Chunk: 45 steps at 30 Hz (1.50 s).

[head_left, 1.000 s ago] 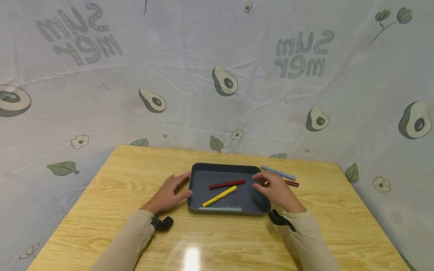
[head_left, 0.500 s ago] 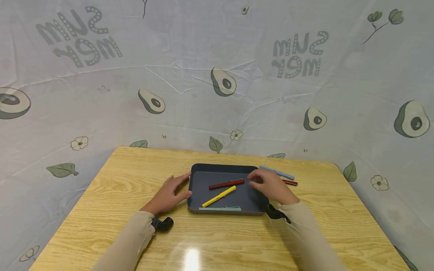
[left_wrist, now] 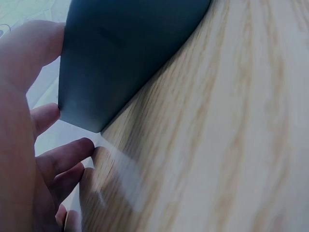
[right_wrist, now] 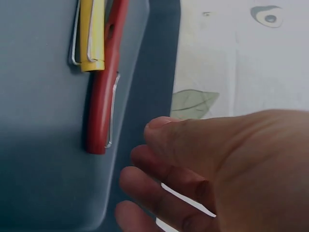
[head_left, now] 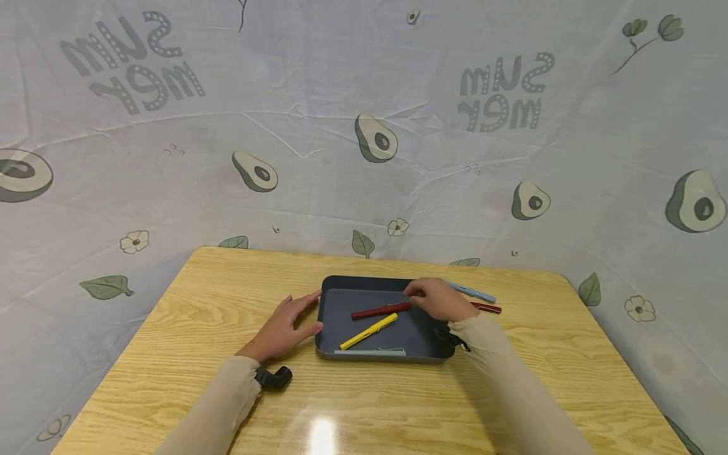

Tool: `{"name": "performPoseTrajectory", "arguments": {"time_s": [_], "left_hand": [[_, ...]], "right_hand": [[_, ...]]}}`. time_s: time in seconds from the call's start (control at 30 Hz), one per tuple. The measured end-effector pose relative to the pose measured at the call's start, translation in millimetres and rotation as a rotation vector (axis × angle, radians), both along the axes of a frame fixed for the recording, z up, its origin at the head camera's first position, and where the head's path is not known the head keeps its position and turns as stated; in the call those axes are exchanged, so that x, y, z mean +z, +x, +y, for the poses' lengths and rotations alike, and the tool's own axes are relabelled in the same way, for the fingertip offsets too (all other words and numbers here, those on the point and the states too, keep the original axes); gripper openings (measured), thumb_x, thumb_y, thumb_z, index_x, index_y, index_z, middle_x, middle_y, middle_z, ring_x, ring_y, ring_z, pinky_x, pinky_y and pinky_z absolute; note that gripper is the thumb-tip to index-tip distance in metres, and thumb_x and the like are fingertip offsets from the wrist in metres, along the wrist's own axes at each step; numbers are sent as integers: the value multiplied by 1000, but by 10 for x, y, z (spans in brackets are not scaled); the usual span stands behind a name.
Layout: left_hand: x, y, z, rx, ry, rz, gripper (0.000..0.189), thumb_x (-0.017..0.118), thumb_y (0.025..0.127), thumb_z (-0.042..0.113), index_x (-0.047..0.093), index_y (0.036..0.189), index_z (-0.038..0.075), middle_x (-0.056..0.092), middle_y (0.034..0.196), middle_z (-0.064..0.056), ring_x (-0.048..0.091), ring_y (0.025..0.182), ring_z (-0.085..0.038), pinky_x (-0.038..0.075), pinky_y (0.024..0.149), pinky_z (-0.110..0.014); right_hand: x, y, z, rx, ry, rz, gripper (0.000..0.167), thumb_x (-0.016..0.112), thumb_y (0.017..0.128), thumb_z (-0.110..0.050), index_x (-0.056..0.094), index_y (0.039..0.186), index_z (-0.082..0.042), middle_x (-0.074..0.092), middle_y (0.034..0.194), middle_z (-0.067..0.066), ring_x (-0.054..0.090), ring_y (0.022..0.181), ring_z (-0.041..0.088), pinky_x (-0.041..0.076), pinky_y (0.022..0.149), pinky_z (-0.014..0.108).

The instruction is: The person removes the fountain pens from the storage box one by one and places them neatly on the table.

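Note:
A dark grey tray [head_left: 341,303] sits on the table. My left hand [head_left: 280,332] rests at its left side, thumb and index fingertip at the wall; the left wrist view shows these fingers against the tray's outer wall [left_wrist: 120,53]. Over the tray's right part is my right hand [head_left: 438,299], loosely bent, with nothing in its fingers. Close to its fingertips lies a dark red pen [head_left: 378,311], its clip end toward the hand; in the right wrist view, a gap separates that red pen [right_wrist: 99,121] from the fingers. A yellow pen [head_left: 368,332] lies diagonally in front of it.
A pale teal pen [head_left: 364,352] lies along the tray's near wall. Beyond the tray on the right, a blue pen [head_left: 473,292] and another red pen [head_left: 486,308], partly hidden by my right arm, lie on the wooden table [head_left: 273,272]. A printed cloth [head_left: 318,208] hangs behind.
My right hand has moved left and slightly farther in over the tray, coming closer to the dark red pen. The left hand and the pens stay where they were.

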State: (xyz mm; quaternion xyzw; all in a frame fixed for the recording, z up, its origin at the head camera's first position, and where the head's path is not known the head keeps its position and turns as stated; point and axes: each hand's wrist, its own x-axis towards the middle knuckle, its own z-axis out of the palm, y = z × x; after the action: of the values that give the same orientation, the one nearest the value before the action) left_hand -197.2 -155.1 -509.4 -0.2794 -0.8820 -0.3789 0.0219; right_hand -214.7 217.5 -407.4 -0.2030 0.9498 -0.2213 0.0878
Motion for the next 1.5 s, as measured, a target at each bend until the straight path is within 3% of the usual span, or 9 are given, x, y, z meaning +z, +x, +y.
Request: {"name": "performPoseTrajectory", "arguments": {"time_s": [0.43,0.63,1.0,1.3,1.5], "left_hand": [[39,-2,-7,2,-5,-30,74,65,100,47,37,163,19,44,161,-8,40,150,-31,11,129,-56],[66,-13,-13,7,-11,-45,74,65,100,47,37,163,20,44,161,-8,39,150,-32,11,129,-55],[142,-34,-18,13,-1,-76,74,67,100,46,37,163,19,45,161,-8,39,150,-31,10,129,-55],[95,-58,-24,-6,-6,-57,74,66,101,46,37,163,19,45,161,-7,41,149,-31,11,130,-54],[74,-60,-48,1,-3,-56,74,66,100,46,37,163,20,44,161,-7,40,149,-32,10,130,-53]], "right_hand": [[-70,-45,-57,87,102,-1,25,68,98,-3,74,122,-2,71,111,10,68,94,22,59,80,39],[-81,-82,-45,97,100,11,17,69,97,-1,77,111,-4,70,101,6,64,87,18,57,76,35],[-78,-149,-51,115,118,33,13,76,93,-3,76,105,-7,69,98,3,64,84,16,57,74,34],[-159,-222,-100,119,212,59,13,82,89,-10,72,98,-11,65,90,-1,59,78,13,54,68,33],[-184,-271,-58,92,127,36,9,77,94,-9,72,101,-10,69,93,1,63,80,13,57,72,34]]}}
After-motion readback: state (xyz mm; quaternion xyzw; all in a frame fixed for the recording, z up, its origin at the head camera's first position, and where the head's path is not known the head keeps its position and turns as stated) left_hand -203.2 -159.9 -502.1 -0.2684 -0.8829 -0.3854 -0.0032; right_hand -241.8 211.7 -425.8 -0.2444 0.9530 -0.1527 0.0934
